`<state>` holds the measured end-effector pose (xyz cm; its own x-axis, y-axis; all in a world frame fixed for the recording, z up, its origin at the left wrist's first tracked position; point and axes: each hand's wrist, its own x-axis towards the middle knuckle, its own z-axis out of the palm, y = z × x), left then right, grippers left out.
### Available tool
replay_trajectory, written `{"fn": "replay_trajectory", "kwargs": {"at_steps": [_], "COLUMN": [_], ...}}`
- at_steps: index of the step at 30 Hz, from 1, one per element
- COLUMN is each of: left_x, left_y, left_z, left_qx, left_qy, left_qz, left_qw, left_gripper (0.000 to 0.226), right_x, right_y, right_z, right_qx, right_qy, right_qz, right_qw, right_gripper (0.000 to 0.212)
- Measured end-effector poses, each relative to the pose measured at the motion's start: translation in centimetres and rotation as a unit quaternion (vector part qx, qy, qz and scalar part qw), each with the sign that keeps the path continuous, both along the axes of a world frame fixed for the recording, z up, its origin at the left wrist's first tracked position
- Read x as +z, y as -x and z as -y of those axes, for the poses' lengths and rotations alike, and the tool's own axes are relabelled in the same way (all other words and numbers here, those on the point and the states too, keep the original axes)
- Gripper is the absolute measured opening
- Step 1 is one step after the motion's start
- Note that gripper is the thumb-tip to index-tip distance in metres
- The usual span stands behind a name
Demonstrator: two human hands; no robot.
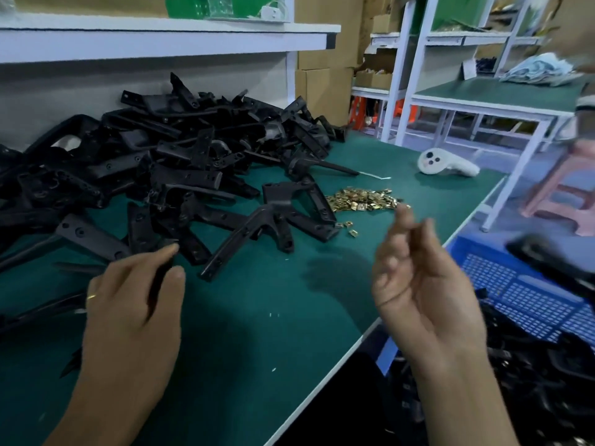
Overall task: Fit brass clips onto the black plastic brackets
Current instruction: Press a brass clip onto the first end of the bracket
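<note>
A slim black plastic bracket [157,284] is gripped by the left hand [135,304] at the near left of the green-matted workbench [257,317], the thumb and fingers curled round one of its arms; its long axis is seen to run from the near edge up and away toward the large heap of black plastic brackets [167,156] piled at the back left. The right hand [418,284] is held raised above the bench edge, palm turned inward, fingers loosely curled and nothing held in it. The hands are kept well apart. A small pile of bright brass clips [363,199] is spread on the mat beyond the right hand, with a few strays just nearer. The brackets are judged stiff, light and angular, best taken by a straight arm away from the holes. The clips are judged tiny, thin and springy, likely slippery, and best pinched by their edges between fingertips. A blue perforated plastic crate [515,284] is seen at the right, and a white handheld controller [447,164] lies farther back on the mat.
</note>
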<state>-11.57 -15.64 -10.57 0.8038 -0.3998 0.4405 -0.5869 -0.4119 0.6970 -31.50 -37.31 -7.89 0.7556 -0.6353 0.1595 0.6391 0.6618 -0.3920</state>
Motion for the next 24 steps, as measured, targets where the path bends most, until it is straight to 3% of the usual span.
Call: {"fn": "replay_trajectory", "kwargs": {"at_steps": [2,5,6,7,9,11,13,16,19,24], "left_x": [-0.6,-1.7,-1.8,-1.9,-2.0,-1.9,-1.7,-1.2,-0.9,0.4], "left_y": [-0.8,-1.9,-2.0,-2.1,-1.9,-1.3,-0.9,-0.5,-0.2,0.8], "left_z": [-0.1,-0.1,0.0,0.1,0.3,0.4,0.4,0.2,0.0,0.0], "left_qx": [0.033,0.061,0.066,0.063,0.056,0.070,0.090,0.094,0.083,0.002], "left_qy": [-0.090,-0.176,-0.191,-0.198,-0.212,-0.239,-0.258,-0.290,-0.320,-0.277], "left_qz": [0.058,0.119,0.118,0.115,0.132,0.175,0.201,0.184,0.177,0.196], "left_qw": [0.994,0.975,0.972,0.971,0.967,0.953,0.941,0.935,0.927,0.941], "left_gripper": [0.052,0.058,0.060,0.061,0.056,0.047,0.046,0.048,0.039,0.044], "right_x": [-0.9,-1.8,-2.0,-2.2,-2.6,-2.8,-3.0,-2.8,-2.9,-3.1], "right_y": [-1.1,-2.3,-2.4,-2.4,-2.6,-3.1,-3.6,-3.8,-3.6,-3.7], "right_z": [0.0,-0.2,0.0,0.4,1.2,1.7,1.8,1.5,0.8,-0.6], "right_qx": [-0.124,-0.242,-0.283,-0.310,-0.307,-0.280,-0.257,-0.275,-0.310,-0.275], "right_qy": [0.110,0.229,0.305,0.395,0.547,0.607,0.635,0.642,0.635,0.642], "right_qz": [-0.220,-0.374,-0.432,-0.489,-0.566,-0.605,-0.631,-0.615,-0.570,-0.513], "right_qw": [0.961,0.865,0.801,0.713,0.535,0.432,0.364,0.365,0.419,0.499], "right_gripper": [0.029,0.015,0.010,0.007,0.025,0.042,0.039,0.028,0.013,0.018]}}
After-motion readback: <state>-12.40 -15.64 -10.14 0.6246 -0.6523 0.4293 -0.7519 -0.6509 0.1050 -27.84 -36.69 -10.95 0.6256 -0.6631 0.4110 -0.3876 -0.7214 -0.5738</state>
